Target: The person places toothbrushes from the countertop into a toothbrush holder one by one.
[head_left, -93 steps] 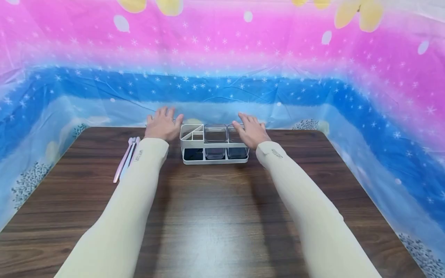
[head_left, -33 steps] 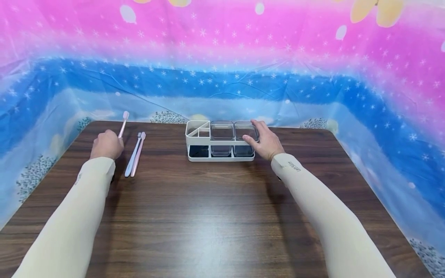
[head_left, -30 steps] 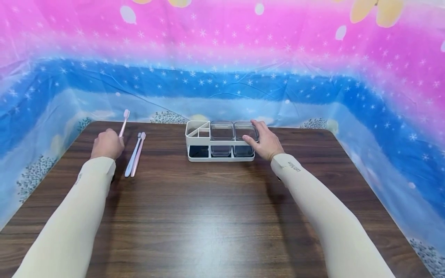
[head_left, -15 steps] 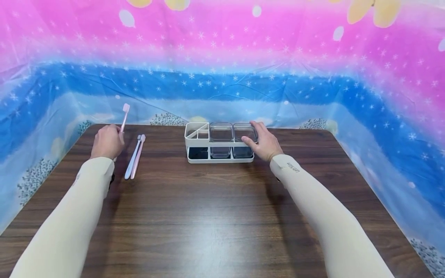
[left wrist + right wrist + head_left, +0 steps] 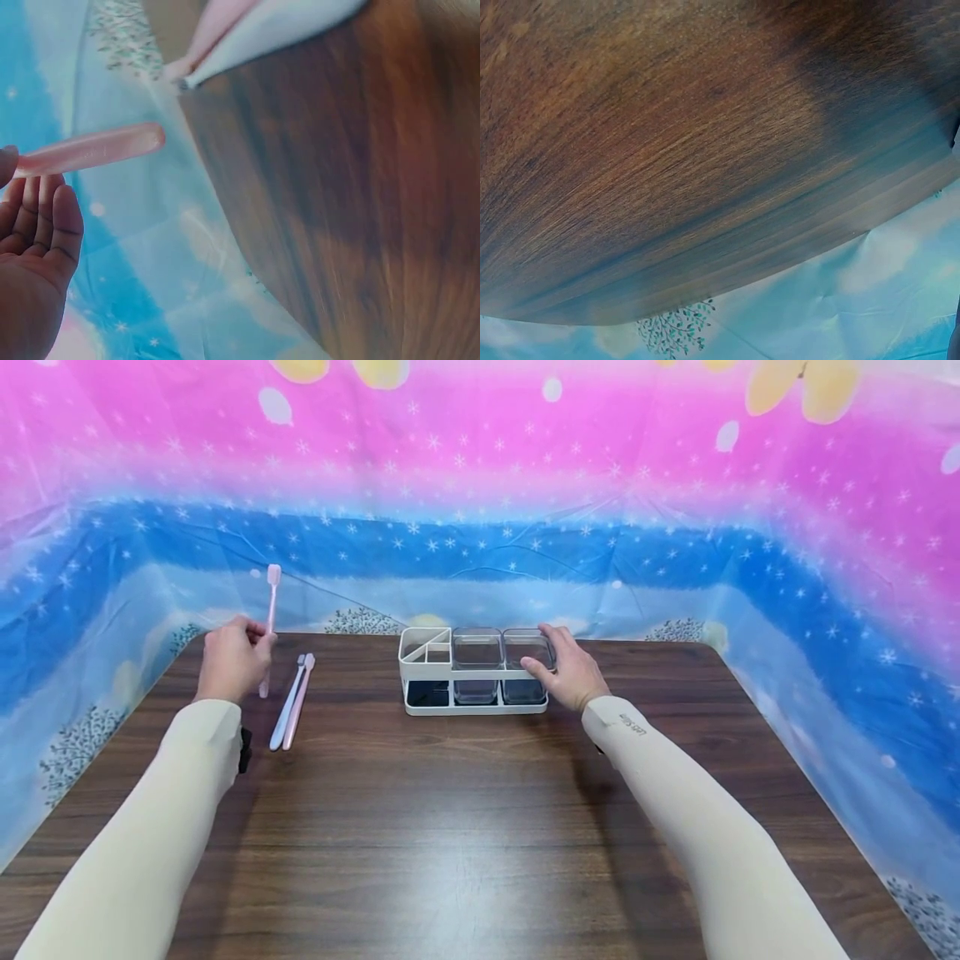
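A: Left hand (image 5: 234,660) status? 12 = far side of table (image 5: 465,810).
B: At table's 10 o'clock. Thumb and fingertips pinch a pink toothbrush (image 5: 272,602), near upright, bristle head up, handle end below the grip.
A: Nearest to it?
B: At that hand's 4 o'clock, just beside: blue toothbrush (image 5: 289,703) and spare pink toothbrush (image 5: 300,702), lying side by side, heads toward 12–1. Blue at pink's 9 o'clock.
A: Right hand (image 5: 573,672)?
B: Loosely spread around 3 o'clock end of white organizer (image 5: 425,668), thumb overlapping right clear cup (image 5: 519,647). Can't tell if it grips; right-wrist view shows mostly tabletop.
A: Organizer?
B: Near table's 12. Divided compartment at its 9 o'clock end, then middle clear cup (image 5: 477,652), then right cup.
A: Beyond?
B: Snowflake fabric (image 5: 480,547), pink over blue, from 9 through 12 to 3.
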A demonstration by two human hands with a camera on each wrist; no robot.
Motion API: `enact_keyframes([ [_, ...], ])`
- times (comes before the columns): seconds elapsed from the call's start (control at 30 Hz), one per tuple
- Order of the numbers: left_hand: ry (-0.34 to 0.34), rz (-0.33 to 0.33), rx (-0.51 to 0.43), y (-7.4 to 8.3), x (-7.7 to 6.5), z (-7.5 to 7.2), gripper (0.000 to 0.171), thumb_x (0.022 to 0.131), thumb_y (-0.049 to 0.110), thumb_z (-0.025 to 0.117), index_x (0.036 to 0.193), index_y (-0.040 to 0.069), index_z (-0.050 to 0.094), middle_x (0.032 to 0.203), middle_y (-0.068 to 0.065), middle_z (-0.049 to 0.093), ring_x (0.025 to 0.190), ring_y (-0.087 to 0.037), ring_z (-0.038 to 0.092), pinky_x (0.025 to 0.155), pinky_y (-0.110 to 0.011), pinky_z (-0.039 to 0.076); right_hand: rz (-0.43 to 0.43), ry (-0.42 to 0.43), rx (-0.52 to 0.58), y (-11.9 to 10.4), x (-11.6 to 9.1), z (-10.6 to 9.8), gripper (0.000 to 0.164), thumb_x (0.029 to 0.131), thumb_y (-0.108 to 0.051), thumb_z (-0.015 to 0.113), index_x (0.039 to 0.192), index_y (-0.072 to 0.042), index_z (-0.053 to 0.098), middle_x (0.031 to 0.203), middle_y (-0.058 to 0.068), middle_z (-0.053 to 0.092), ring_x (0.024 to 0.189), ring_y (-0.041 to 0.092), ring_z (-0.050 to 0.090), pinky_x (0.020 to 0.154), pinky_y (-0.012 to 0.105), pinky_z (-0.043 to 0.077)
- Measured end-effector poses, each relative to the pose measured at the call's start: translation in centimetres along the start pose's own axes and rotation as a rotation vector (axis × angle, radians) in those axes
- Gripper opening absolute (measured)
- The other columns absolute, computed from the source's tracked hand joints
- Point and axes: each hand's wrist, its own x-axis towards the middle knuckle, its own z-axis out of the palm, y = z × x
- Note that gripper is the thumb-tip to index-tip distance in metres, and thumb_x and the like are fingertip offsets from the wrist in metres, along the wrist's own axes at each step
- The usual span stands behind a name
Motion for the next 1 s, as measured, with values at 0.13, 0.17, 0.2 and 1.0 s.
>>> enact_keyframes([
  [0.13,0.006,0.019,-0.033,0.3,0.1,0.0,0.028,0.099,0.016,0.047,0.112,-0.008,0.053,0.099,-0.025,0.056,0.086,-0.037,0.056,0.071,-0.05,0.046,-0.003,0.003,0.003,0.2,-0.1,0.1,0.074,0.09,-0.059,0.048,0.148,-0.016,0.028,0.143,0.008,0.038,0.125,0.03,0.044,0.1,0.047,0.034],
  [0.17,0.002,0.033,-0.037,0.4,0.1,0.0,0.028,0.099,0.016,0.048,0.111,-0.008,0.053,0.099,-0.024,0.056,0.085,-0.036,0.056,0.071,-0.049,0.046,-0.003,0.003,0.003,0.2,-0.1,0.1,0.075,0.09,-0.061,0.047,0.148,-0.017,0.028,0.143,0.008,0.038,0.125,0.03,0.044,0.1,0.047,0.034],
  [0.2,-0.006,0.048,-0.044,0.4,0.2,0.0,0.028,0.099,0.016,0.049,0.111,-0.008,0.054,0.098,-0.024,0.056,0.085,-0.036,0.056,0.071,-0.049,0.046,-0.002,0.003,0.004,0.2,-0.1,0.1,0.076,0.09,-0.061,0.047,0.148,-0.017,0.028,0.143,0.008,0.038,0.125,0.03,0.044,0.1,0.047,0.034],
  [1.0,0.002,0.278,-0.129,6.1,0.4,-1.0,0.022,0.096,0.02,0.055,0.106,0.0,0.055,0.093,-0.013,0.061,0.08,-0.021,0.055,0.067,-0.026,0.043,-0.015,0.031,0.022,0.5,0.0,0.4,0.074,0.09,-0.06,0.049,0.147,-0.017,0.03,0.141,0.008,0.039,0.123,0.029,0.045,0.1,0.046,0.035],
])
